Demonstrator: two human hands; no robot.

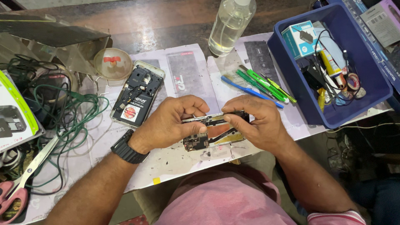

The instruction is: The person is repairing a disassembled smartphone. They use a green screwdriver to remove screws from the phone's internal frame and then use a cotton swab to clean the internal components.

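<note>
Left hand [175, 121] and right hand [254, 121] both grasp an opened phone chassis [210, 133], circuitry exposed, held just above the paper-covered worktop [183, 160]. A second opened phone [137, 95] lies to the left. Plastic pry tools [260, 85] rest beside a blue bin [333, 62].

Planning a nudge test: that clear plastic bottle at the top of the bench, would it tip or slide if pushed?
The clear bottle stands upright, tall and slim, so a push near the cap probably tips it. It looks largely full of clear liquid, so likely fairly heavy; a low push may slide it on the paper sheet. Once down, its round body would probably roll.
</note>
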